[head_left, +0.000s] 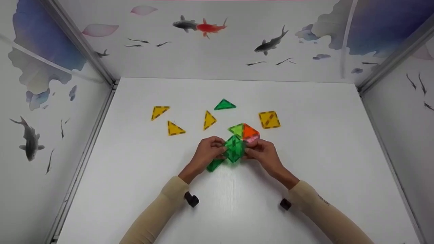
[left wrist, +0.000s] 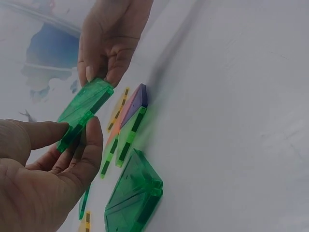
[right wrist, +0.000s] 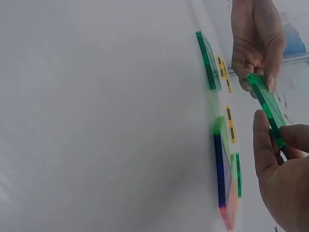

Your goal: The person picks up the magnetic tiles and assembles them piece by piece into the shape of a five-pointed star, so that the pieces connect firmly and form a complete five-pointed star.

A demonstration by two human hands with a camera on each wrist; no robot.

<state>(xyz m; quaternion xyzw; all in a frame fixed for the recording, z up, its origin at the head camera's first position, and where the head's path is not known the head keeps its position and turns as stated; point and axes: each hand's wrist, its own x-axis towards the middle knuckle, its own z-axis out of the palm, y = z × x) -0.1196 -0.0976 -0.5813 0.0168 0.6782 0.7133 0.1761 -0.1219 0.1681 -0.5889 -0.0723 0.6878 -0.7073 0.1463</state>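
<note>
Both hands hold a pair of translucent green triangular magnetic tiles (head_left: 234, 149) raised over the white table, joined edge to edge. My left hand (head_left: 211, 149) pinches one side between thumb and fingers. On the opposite side, my right hand (head_left: 263, 152) pinches the other tile. The left wrist view shows the left thumb (left wrist: 46, 134) on the upper face. Below the held pair lie more green tiles (left wrist: 135, 193), partly hidden by the left hand in the head view. Just beyond the hands is a joined group with light green (head_left: 238, 129), orange (head_left: 250, 131), pink and purple tiles.
Yellow triangular tiles (head_left: 176, 128) lie on the table to the left. Two yellow triangles form a square (head_left: 269, 119) at the right. A single green triangle (head_left: 224, 105) lies farther back. Fish-printed walls (head_left: 217, 51) surround the white table (head_left: 230, 210).
</note>
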